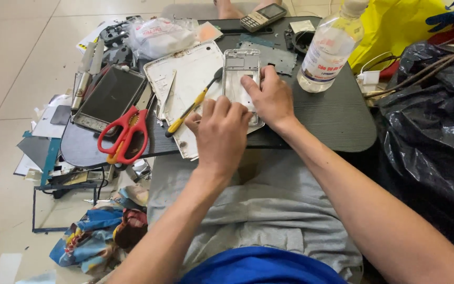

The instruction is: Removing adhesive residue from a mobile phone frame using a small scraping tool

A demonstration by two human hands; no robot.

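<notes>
Looking down from the head view, both hands meet on a silver phone frame (241,73) that lies on a white tablet back (185,84) on the dark table (337,121). The right hand (269,97) presses flat on the frame's lower right edge, fingers together and spread over the metal, pinning it rather than gripping it. The left hand (222,131) is curled at the frame's bottom end, fingertips bent down onto it; whether it pinches anything small there I cannot tell. The frame looks thin, light and stiff, with cut-out windows that would make it bend or kink if twisted, so the solid side rails seem the safest places to hold. Its smooth metal would likely slide on the slick tablet back unless held down. A yellow-handled tool (193,105) lies just left of the frame, red scissors (124,134) farther left, and a clear bottle (329,50) stands to the right.
</notes>
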